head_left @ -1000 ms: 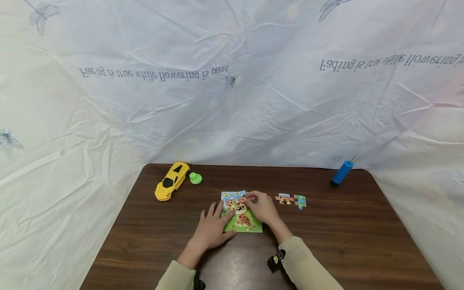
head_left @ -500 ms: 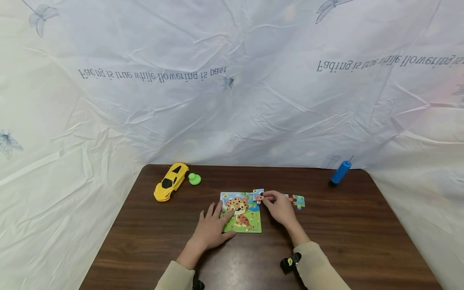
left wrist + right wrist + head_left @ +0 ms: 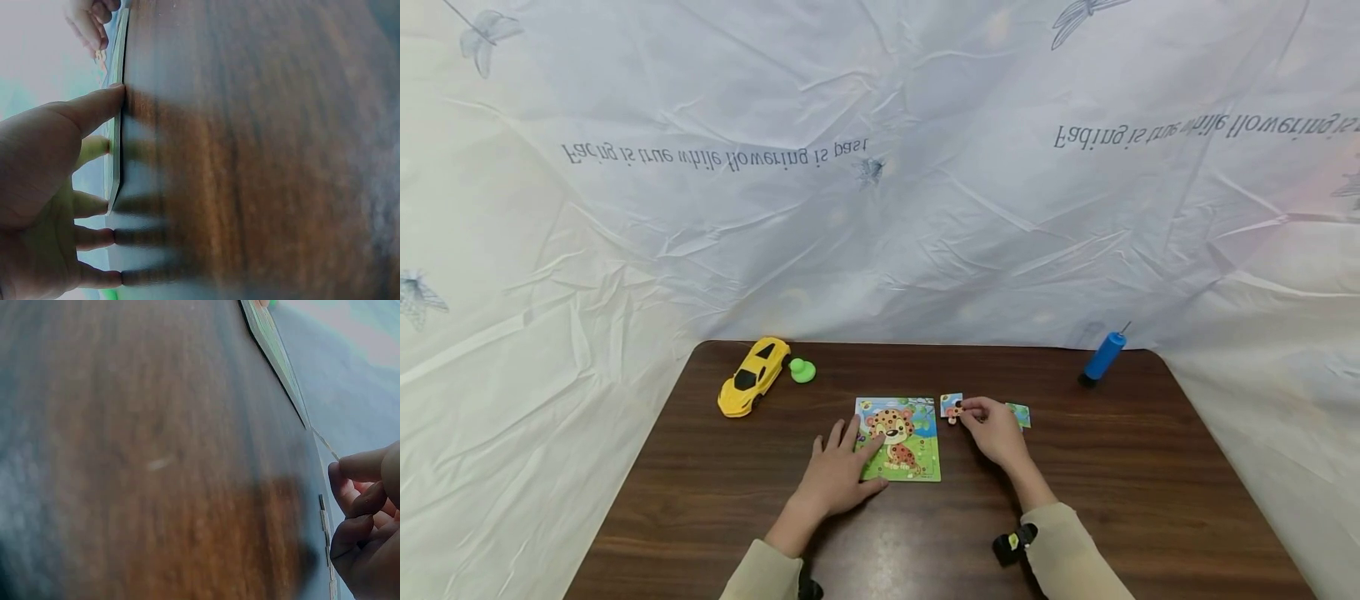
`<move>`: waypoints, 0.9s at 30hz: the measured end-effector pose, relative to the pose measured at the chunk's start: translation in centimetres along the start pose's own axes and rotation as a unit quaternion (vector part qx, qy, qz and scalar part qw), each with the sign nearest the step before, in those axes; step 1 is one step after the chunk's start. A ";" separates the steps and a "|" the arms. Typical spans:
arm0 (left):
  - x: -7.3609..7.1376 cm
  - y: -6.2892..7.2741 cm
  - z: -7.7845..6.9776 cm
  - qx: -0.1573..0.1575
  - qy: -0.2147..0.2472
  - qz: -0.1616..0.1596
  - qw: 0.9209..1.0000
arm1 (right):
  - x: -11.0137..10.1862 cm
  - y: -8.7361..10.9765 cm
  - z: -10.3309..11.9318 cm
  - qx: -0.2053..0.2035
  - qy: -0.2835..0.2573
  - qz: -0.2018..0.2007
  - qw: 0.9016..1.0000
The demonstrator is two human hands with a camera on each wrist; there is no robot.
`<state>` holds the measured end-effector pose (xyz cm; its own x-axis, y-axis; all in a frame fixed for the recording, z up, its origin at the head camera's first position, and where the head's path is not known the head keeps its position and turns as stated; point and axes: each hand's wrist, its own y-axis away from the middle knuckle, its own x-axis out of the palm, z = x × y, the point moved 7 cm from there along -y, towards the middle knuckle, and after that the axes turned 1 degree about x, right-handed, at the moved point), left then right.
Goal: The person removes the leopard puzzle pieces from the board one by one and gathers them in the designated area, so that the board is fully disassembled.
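A square jigsaw puzzle board (image 3: pixel 917 450) with a cartoon leopard lies on the table. My left hand (image 3: pixel 837 482) rests on the board's left side with fingers spread; in the left wrist view, the thumb (image 3: pixel 100 106) touches its near edge. Just right of the board, my right hand (image 3: pixel 996 433) pinches a puzzle piece (image 3: pixel 951 405) between thumb and finger. Seen edge-on in the right wrist view, that puzzle piece (image 3: pixel 326 445) is tilted. Another puzzle piece (image 3: pixel 1019 414), green and blue, shows partly behind the right hand. Loose spotted pieces beside it are hidden by the hand.
A yellow toy car (image 3: pixel 754 377) and a small green knobbed object (image 3: pixel 802 371) stand at the back left of the dark wooden table (image 3: pixel 700 500). Toward the back right is a blue cylinder with a thin needle (image 3: pixel 1105 357). A printed white sheet (image 3: pixel 880 250) hangs behind.
My right hand has lifted a piece off the board's upper part and moved it right, past the board's edge. The left hand stays in place.
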<state>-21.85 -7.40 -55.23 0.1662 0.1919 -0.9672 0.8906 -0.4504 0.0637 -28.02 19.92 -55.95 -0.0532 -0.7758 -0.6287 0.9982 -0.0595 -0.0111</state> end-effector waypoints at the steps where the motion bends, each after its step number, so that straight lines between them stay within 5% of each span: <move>1: 0.0 0.0 0.0 0.000 0.000 0.000 1.000 | 0.0 0.0 0.0 0.002 0.000 0.001 1.000; 27: 0.6 -0.2 0.4 -0.001 0.009 0.012 1.000 | -0.6 0.6 0.0 0.008 0.036 -0.013 0.999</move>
<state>-22.11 -7.50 -55.88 0.1946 0.1974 -0.9608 0.8876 -0.4525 0.0868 -27.42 20.38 -55.57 -0.0773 -0.7271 -0.6821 0.9958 -0.0905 -0.0163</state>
